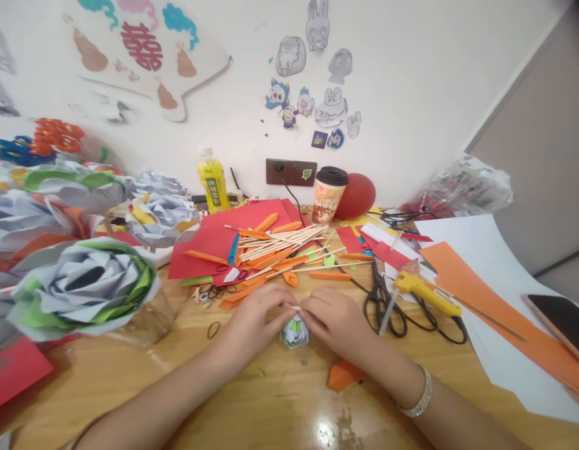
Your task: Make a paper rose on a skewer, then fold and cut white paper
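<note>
My left hand [257, 319] and my right hand [333, 320] meet at the middle of the wooden table [270, 400]. Both are closed around a small folded paper flower [296, 331] of white and green paper. A thin wooden stick [295, 307] pokes out between my fingertips above the flower. My right wrist wears a silver bracelet [418, 395]. A scrap of orange paper [344, 374] lies just under my right forearm.
Behind my hands lie wooden sticks [280, 244] on red paper [214, 240], black scissors [381, 301] and a yellow glue gun [427, 292]. Large paper flowers [83, 281] crowd the left. A yellow bottle [212, 181], a lidded cup [328, 194] and a phone [563, 322] stand around.
</note>
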Available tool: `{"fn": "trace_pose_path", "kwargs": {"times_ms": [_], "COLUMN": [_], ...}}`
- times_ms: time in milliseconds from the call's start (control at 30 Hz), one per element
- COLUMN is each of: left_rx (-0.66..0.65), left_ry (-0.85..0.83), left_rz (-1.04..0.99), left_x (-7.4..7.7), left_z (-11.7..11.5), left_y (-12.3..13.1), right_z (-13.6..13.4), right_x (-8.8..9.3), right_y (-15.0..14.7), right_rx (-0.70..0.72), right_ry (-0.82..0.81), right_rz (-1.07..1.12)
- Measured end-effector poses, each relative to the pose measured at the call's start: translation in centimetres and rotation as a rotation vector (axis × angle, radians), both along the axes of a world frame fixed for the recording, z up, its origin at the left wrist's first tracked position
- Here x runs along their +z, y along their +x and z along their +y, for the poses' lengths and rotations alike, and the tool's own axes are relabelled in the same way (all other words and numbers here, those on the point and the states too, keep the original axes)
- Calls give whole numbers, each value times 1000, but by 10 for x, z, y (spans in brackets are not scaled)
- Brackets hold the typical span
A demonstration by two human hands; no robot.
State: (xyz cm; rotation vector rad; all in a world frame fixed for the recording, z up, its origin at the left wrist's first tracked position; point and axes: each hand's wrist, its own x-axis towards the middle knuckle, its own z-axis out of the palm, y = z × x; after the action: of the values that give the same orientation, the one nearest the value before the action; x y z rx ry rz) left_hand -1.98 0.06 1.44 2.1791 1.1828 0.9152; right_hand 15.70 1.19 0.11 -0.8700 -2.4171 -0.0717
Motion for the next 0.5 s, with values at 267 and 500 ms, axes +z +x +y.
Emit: {"fn": "trace_pose_path", "kwargs": {"times_ms": [267,500], "left_rx": [-27,-75], "left_ry": [-38,354], "left_rz": [168,486], "left_x": [9,7], "left_z": [2,-7], "left_y": [-6,-6], "right_z": [0,-3], "right_x": [2,8], "right_y": [-3,-4], "right_rx": [108,20], "right_ry": [-306,-492], "right_rz": [124,262]}}
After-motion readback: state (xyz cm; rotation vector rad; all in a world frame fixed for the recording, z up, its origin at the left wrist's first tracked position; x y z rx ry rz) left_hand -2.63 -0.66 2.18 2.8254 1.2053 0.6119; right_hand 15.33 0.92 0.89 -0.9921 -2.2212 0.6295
